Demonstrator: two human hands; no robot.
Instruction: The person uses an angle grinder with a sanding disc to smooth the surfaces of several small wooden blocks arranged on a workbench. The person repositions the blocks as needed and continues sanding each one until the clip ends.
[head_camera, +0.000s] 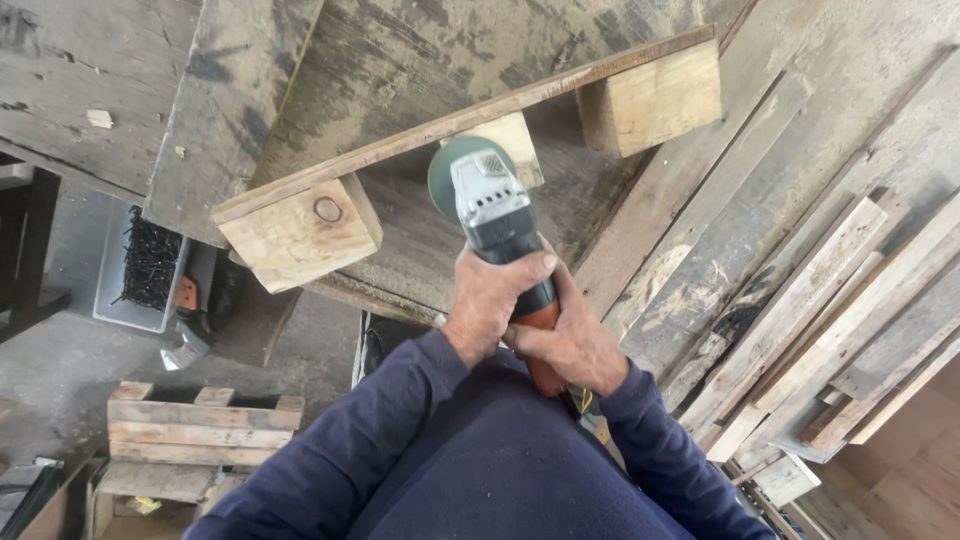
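both hands (535, 315) around angle grinder (497, 225)

1. Angle grinder (497, 215): silver-grey head, black body, orange-red rear grip; guard (448, 165) dull green.
2. Pallet blocks (300, 232): pale yellow wood, one end bearing a dark ring-shaped knot; top board (470, 118) brown-edged.
3. Counter (90, 70): weathered grey, streaked with black stains.
4. Sleeves (370, 450): dark navy blue, plain.
5. Stacked planks (820, 300): mixed grey and tan, mottled with pale patches.
6. Tray (135, 270): light grey, filled with black screws (150, 262).
7. Floor (60, 370): dusty grey.
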